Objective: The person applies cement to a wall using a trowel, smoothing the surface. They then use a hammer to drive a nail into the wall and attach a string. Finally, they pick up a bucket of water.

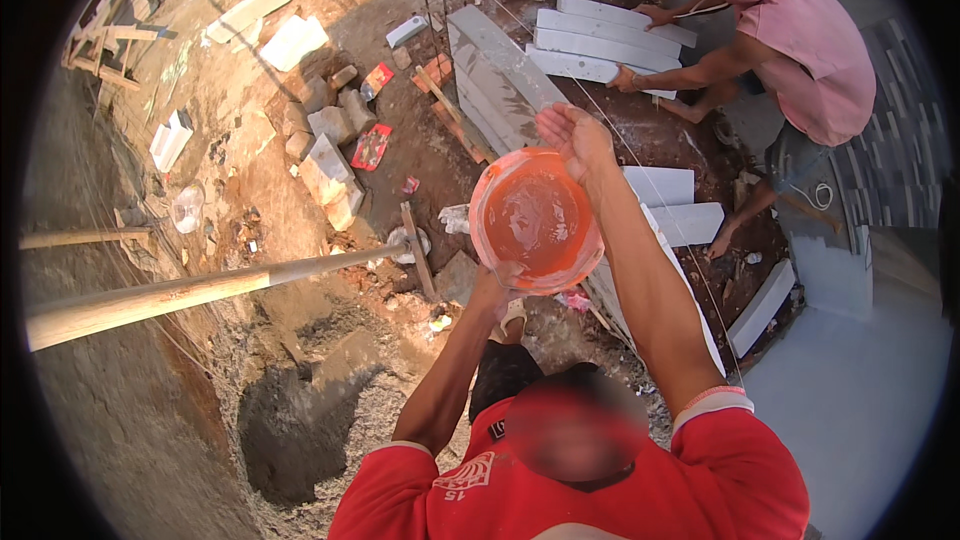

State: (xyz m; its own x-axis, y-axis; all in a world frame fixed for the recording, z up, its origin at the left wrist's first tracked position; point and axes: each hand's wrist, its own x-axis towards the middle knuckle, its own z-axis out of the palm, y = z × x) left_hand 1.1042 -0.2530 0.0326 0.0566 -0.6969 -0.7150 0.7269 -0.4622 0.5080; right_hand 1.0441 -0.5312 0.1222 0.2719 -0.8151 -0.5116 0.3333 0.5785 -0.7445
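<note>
An orange bucket [483, 202] with liquid inside is held up in front of me. My left hand [503, 285] grips its near rim, thumb over the edge and the other fingers hidden beneath. My right hand [578, 140] is at the bucket's far right edge, palm up and fingers stretched out, holding nothing. Whether its wrist touches the rim I cannot tell. Just beyond the bucket lies a long grey slab [505, 65].
A co-worker in a pink hooded top [800, 40] crouches at upper right, both hands on pale blocks [610, 38]. Thin strings cross the ground at right. A long wooden pole [200, 292] juts in from the left. Broken blocks [330, 180] litter the dirt; a wet pit [300, 430] lies lower left.
</note>
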